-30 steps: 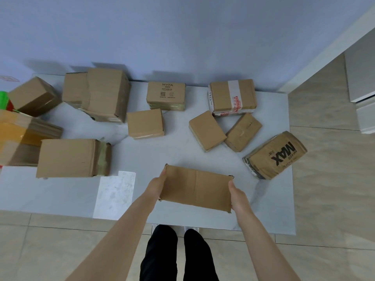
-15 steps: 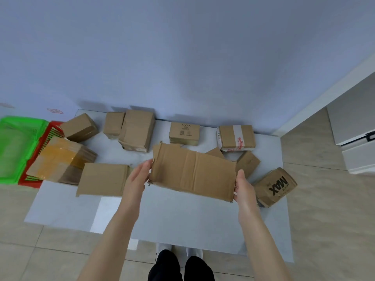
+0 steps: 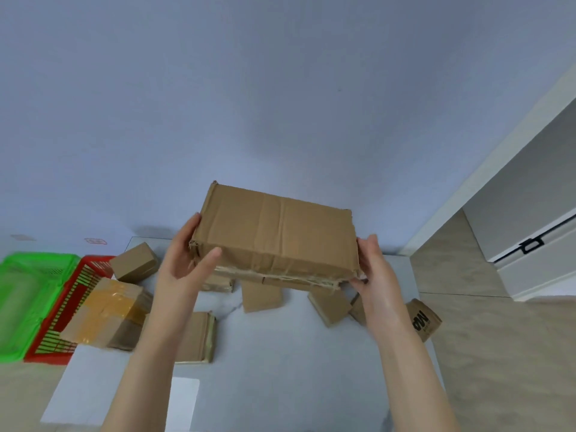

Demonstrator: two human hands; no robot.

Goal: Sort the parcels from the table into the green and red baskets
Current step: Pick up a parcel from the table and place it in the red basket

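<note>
Two hands grip the parcel [image 3: 277,238] by its short ends, left hand [image 3: 184,257] & right hand [image 3: 372,269]; long axis L-R, table [image 3: 280,385] below it. Low-left of parcel lie green basket [image 3: 21,307] & red basket [image 3: 59,335], nearer left hand.

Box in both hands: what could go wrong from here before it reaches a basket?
1. The left hand and right hand grip the box only at its ends, high over the parcels on the table; a slip would likely drop it onto them.
2. The tape along its lower seam looks frayed, so that seam might open.
3. A yellow-taped parcel lies partly over the red basket and could be knocked.
</note>
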